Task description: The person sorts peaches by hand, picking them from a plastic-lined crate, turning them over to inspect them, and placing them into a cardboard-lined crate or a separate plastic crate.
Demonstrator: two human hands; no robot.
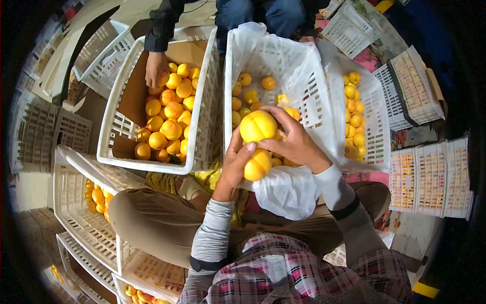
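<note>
Two yellow peaches are held close together over the near end of the middle crate, which has a plastic liner and more fruit inside. My left hand is closed round the lower peach, its thumb near the gap between the two. The upper, larger peach sits in the fingers of my right hand, which curve over its right side. Loose white plastic liner hangs over the crate's near edge, below my hands.
A co-worker's hand reaches into the left crate of orange-yellow fruit. At the right stands a lined crate with more fruit. Stacked crates stand farther right. Another crate of fruit is at the lower left, beside my knee.
</note>
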